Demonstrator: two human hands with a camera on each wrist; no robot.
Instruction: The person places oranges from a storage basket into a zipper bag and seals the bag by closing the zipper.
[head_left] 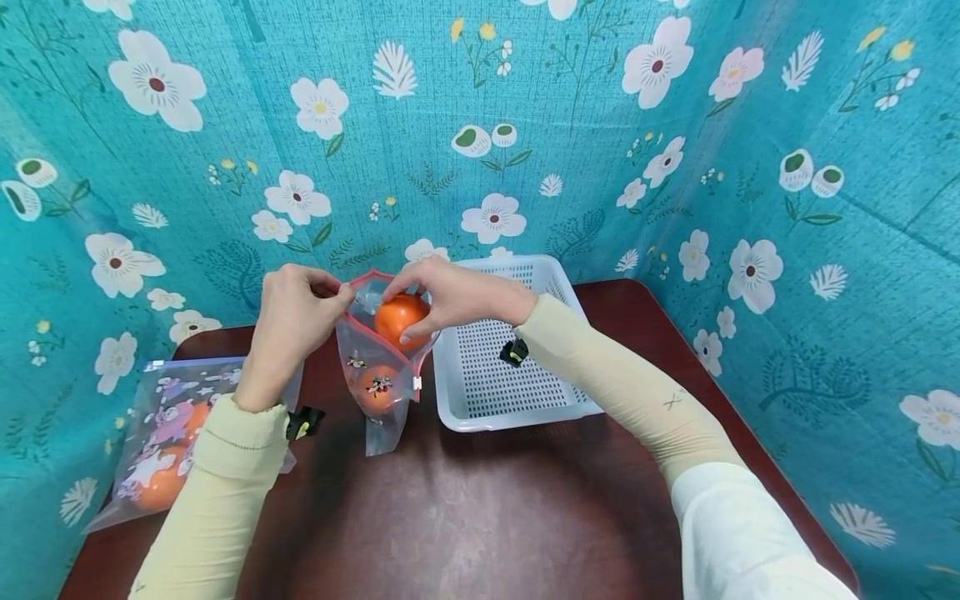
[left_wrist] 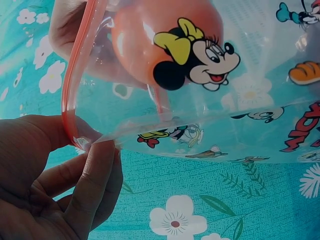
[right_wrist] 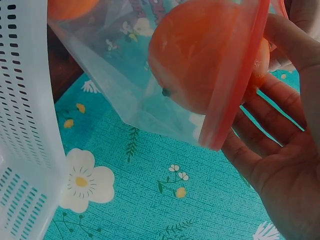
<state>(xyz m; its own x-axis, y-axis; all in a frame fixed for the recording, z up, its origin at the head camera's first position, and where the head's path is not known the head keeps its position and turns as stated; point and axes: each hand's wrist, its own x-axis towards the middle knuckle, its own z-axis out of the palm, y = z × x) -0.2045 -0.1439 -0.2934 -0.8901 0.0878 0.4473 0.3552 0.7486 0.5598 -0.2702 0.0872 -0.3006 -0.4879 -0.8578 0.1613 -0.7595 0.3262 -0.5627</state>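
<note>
A clear zip bag [head_left: 354, 343] with a red zip edge and cartoon prints hangs with its mouth spread. Between thumb and fingertips my left hand [head_left: 294, 321] pinches the corner of that edge, seen closely in the left wrist view. My right hand [head_left: 471, 292] reaches into the mouth, fingers and thumb around a shiny orange [head_left: 397, 318]. In the right wrist view this orange [right_wrist: 185, 60] lies mostly behind the clear plastic, past the red edge. Lower in the bag sits another orange [head_left: 373, 400].
To the right stands a white perforated basket [head_left: 517, 422], partly under my right forearm. At the left, a second zip bag [head_left: 142, 408] with a purple zip lies on the dark table [head_left: 465, 517], holding oranges [head_left: 161, 482]. Flowered teal cloth [head_left: 420, 150] hangs behind.
</note>
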